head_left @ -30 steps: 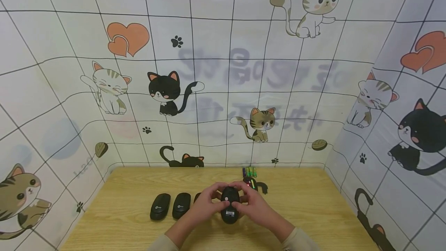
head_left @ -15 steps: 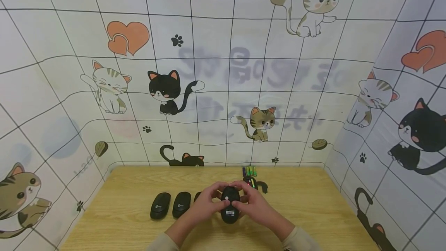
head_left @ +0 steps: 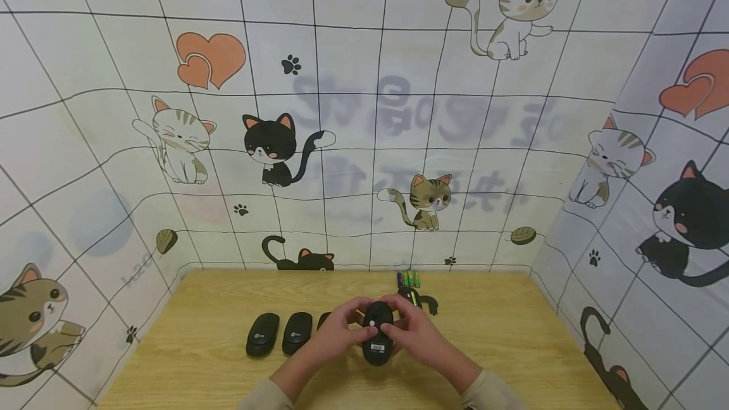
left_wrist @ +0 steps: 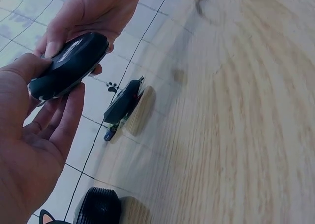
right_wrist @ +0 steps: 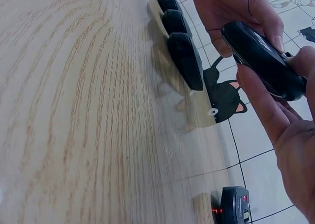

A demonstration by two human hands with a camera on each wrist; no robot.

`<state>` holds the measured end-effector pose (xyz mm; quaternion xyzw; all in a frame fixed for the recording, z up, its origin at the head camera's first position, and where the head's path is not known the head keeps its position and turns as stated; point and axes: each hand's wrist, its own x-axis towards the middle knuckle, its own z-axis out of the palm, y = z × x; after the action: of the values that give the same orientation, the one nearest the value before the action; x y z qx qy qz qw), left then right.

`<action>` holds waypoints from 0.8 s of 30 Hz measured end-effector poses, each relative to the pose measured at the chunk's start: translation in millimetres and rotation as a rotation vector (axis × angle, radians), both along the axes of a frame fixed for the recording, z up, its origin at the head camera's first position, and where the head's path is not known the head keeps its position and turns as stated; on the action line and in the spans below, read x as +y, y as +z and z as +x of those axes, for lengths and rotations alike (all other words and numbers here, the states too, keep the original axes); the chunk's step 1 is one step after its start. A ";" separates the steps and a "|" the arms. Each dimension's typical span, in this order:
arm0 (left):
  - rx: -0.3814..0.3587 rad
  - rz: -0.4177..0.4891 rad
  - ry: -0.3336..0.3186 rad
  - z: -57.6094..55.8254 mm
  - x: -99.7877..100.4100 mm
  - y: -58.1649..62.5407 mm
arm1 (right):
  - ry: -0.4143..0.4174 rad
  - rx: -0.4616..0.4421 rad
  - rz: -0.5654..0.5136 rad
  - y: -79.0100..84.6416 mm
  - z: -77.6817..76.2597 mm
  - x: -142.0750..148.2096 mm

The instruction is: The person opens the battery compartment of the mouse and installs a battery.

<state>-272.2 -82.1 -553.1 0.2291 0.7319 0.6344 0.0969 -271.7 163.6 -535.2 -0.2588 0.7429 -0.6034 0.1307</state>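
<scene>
Centrally, low in the head view, a black mouse [head_left: 378, 337] is held up off a pale wooden worktop [head_left: 211, 378], its underside and white label turned toward the camera. The left hand [head_left: 347, 329] and the right hand [head_left: 411, 329] pinch it from both sides, thumbs on the near face and fingers curled around behind; beige sleeves [head_left: 491, 391] enter from the bottom edge. To the left, three mice [head_left: 297, 333] rest in a row, one mostly hidden by the left hand. Beyond the right hand lie a far mouse [head_left: 407, 295], a dark curved piece [head_left: 430, 304] just beside it and a row of batteries [head_left: 408, 279] near the back edge. Behind stands a white wall [head_left: 342, 55] printed with cats [head_left: 270, 138] and hearts [head_left: 222, 55]. Seen from the left wrist, the held mouse is tilted, with the left fingertips supporting it from below and a right thumb on top; the far mouse sits past it. Seen from the right wrist, the held mouse is gripped at both ends, the three mice stand on the worktop, and a red glow shows beside the far mouse.
</scene>
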 end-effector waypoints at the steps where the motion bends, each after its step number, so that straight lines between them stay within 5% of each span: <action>1: -0.002 0.004 -0.004 0.0 0.3 0.0 | 0.001 -0.001 -0.004 0.4 -0.2 0.5; 9: -0.002 -0.004 0.000 0.1 1.1 0.4 | -0.006 0.024 0.011 0.9 -0.7 1.0; 17: -0.005 -0.018 0.012 -0.4 0.2 -0.7 | -0.084 0.336 0.113 1.6 -3.1 -0.1; 24: -0.015 -0.022 0.009 0.1 1.4 0.9 | -0.094 0.441 0.145 3.4 -5.6 0.3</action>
<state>-272.1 -80.7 -552.2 0.2198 0.7392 0.6283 0.1023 -277.3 163.9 -531.9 -0.3396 0.8060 -0.4828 -0.0448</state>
